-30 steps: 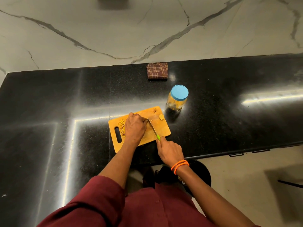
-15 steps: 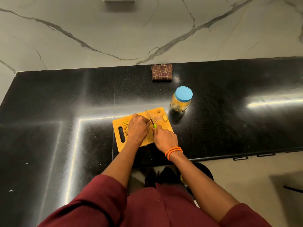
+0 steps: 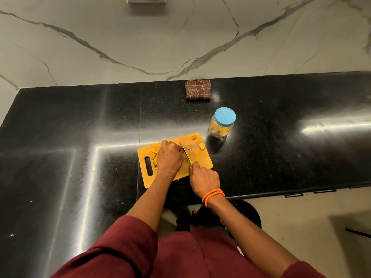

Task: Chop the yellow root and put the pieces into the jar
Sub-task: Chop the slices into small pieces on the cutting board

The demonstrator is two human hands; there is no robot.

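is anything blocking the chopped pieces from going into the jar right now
Yes: the blue lid sits on the jar, closing its mouth. The bare counter between the cutting board and the jar shows nothing else in the way.

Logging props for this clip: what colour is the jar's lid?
Light blue. The lid shows best in the head view, closed on the jar.
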